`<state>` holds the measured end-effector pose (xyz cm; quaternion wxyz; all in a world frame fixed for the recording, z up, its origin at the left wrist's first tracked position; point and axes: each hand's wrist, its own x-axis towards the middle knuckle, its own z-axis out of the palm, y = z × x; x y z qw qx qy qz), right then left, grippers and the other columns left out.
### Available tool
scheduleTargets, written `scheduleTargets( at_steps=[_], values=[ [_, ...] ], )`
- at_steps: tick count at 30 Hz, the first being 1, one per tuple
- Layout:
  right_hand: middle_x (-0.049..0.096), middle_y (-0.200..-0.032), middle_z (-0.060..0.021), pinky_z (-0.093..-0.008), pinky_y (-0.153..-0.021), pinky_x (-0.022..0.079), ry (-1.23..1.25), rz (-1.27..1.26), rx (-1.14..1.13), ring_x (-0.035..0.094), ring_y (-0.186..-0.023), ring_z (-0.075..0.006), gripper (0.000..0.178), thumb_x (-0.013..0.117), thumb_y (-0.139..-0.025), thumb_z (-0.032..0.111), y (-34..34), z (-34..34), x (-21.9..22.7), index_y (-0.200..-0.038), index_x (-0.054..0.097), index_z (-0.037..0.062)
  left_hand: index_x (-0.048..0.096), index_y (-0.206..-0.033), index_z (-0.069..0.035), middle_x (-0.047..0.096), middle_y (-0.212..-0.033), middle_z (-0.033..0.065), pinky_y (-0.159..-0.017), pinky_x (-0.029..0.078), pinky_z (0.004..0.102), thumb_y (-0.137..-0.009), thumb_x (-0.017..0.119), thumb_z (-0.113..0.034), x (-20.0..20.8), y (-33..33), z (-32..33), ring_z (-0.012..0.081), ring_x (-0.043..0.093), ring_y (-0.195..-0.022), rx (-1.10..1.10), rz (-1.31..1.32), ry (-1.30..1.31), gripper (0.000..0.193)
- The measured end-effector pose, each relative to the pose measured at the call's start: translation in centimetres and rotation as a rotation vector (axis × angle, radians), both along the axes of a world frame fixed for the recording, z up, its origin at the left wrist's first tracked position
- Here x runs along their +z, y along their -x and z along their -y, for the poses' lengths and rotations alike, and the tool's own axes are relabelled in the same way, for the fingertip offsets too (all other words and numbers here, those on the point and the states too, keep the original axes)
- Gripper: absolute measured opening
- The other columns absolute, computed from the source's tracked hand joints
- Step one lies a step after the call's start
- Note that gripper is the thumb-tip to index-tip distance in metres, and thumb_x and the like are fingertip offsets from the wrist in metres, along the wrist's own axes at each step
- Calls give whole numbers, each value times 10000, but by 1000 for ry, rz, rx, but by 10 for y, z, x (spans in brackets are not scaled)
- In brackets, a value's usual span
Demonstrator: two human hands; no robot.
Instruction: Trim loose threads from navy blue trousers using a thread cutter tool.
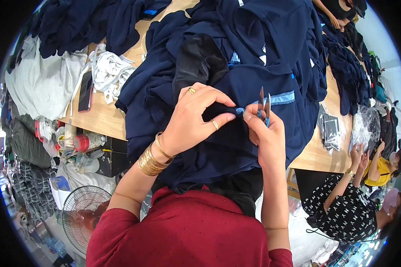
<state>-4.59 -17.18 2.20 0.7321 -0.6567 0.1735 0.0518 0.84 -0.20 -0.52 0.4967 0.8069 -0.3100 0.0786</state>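
A navy garment (pixel 236 142) lies heaped over the table in front of me, with a light blue strip (pixel 278 99) sewn on it. My left hand (pixel 196 116) pinches a dark edge of the garment between thumb and forefinger. Close beside it, my right hand (pixel 268 129) grips a small light blue stitched part (pixel 239 110) of the same garment with its fingertips. Thread snips (pixel 263 101) are held in that right hand too, blades pointing up and away from the cloth; their handle is mostly hidden by the fingers.
To the left lie white straps (pixel 110 71), a phone (pixel 86 92) and pale grey cloth (pixel 44 75). Plastic-wrapped dark pieces (pixel 330 130) rest on the table's right part. A fan (pixel 85 213) stands at lower left. Other people (pixel 343 204) work on the right.
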Motion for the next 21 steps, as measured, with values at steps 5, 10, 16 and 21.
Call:
scheduleTargets(
  at_steps=[5, 10, 16, 21],
  values=[
    [472, -630, 91, -167, -430, 181, -39, -4, -31, 307, -486, 26, 55, 626, -798, 87, 2, -1, 2, -839, 613, 53, 640, -847, -95, 620, -826, -7, -777, 341, 301, -760, 687, -183, -2, 0, -2, 172, 536, -832, -29, -45, 59, 133],
    [461, -614, 91, -165, -452, 197, -27, 20, -16, 332, -515, 21, 68, 647, -789, 79, 8, 1, 7, -836, 612, 45, 629, -859, -55, 615, -818, 33, -763, 382, 297, -781, 664, -160, 0, 1, 0, 189, 530, -814, -147, -217, 181, 135],
    [514, -687, 66, -152, -556, 312, 249, 254, -2, 412, -626, 3, 64, 646, -781, 10, 10, -3, 7, -823, 597, 8, 621, -878, -40, 597, -823, 45, -764, 387, 287, -794, 649, -144, -1, 1, 3, 182, 517, -796, -185, -289, 229, 137],
    [562, -745, 41, -153, -594, 362, 351, 270, -29, 454, -652, -9, 103, 658, -776, 0, 17, -6, 5, -850, 588, 14, 620, -882, -37, 594, -821, 40, -767, 385, 284, -798, 645, -137, -2, 2, 3, 174, 508, -794, -188, -296, 227, 134]
  ],
)
